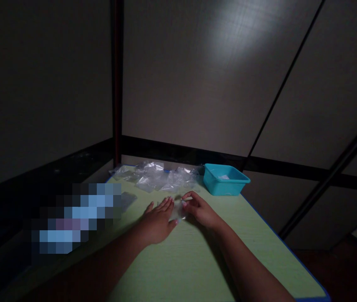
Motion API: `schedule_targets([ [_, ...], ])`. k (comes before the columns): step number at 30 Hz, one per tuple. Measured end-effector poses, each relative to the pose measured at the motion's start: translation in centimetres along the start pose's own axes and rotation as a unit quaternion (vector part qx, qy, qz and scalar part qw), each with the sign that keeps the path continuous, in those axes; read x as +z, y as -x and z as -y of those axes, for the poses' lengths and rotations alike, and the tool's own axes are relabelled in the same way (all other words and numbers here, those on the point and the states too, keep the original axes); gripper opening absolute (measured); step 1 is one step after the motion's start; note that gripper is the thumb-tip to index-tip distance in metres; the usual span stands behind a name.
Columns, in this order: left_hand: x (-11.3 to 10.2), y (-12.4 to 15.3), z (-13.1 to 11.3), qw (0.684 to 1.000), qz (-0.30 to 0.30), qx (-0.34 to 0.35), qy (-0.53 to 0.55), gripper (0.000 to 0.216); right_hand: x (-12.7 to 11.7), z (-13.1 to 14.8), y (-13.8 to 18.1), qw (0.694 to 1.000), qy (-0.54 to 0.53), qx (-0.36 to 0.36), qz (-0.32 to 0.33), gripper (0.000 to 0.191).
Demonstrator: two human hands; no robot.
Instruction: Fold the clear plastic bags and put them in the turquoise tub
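A small clear plastic bag (pixel 177 211) lies on the green table (pixel 178 268) between my hands. My left hand (pixel 159 220) rests flat over the bag's left part, fingers stretched out and pointing away from me. At the bag's right edge, my right hand (pixel 201 209) pinches the plastic between thumb and index finger. Whether anything is inside the bag cannot be made out in the dim light. Beyond my hands, several loose clear plastic bags (pixel 156 176) lie in a crumpled spread along the table's far side.
A turquoise plastic basket (pixel 225 184) stands at the far right corner, with something whitish inside. Left of my hands lies another flat clear bag (pixel 128 201). A blurred-out bluish patch (pixel 81 214) covers the left table edge. Panelled walls (pixel 184 84) rise behind the table.
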State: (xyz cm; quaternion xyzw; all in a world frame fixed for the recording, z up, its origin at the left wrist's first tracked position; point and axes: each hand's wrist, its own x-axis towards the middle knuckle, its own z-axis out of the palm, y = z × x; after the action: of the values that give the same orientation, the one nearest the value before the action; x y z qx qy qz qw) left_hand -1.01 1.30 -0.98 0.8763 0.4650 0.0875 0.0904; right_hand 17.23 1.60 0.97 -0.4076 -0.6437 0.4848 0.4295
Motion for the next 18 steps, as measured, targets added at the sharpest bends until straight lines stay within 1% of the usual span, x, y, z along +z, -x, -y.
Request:
schedule_targets([
  [3, -0.17, 0.03, -0.02, 1.0, 0.002, 0.002, 0.006, 0.063, -0.29, 0.18, 0.05, 0.999, 0.032, -0.026, 0.026, 0.037],
  [7, -0.34, 0.12, -0.05, 1.0, -0.001, 0.005, 0.016, 0.063, -0.34, 0.45, 0.13, 0.994, 0.081, -0.032, 0.064, 0.029],
  [9, -0.38, 0.16, -0.07, 1.0, -0.004, 0.007, 0.017, 0.063, -0.19, 0.6, 0.15, 0.996, 0.056, -0.028, 0.067, 0.03],
  [13, -0.33, 0.18, -0.09, 1.0, -0.006, 0.003, 0.017, 0.063, 0.03, 0.61, 0.07, 0.999, -0.023, -0.022, 0.031, 0.034],
  [15, -0.28, 0.15, -0.08, 1.0, -0.005, 0.003, 0.018, 0.062, -0.03, 0.46, 0.0, 0.999, -0.023, -0.016, 0.031, 0.036],
  [18, -0.22, 0.06, -0.03, 1.0, -0.003, 0.004, 0.024, 0.061, -0.29, 0.29, -0.04, 0.998, 0.022, -0.017, 0.055, 0.035],
])
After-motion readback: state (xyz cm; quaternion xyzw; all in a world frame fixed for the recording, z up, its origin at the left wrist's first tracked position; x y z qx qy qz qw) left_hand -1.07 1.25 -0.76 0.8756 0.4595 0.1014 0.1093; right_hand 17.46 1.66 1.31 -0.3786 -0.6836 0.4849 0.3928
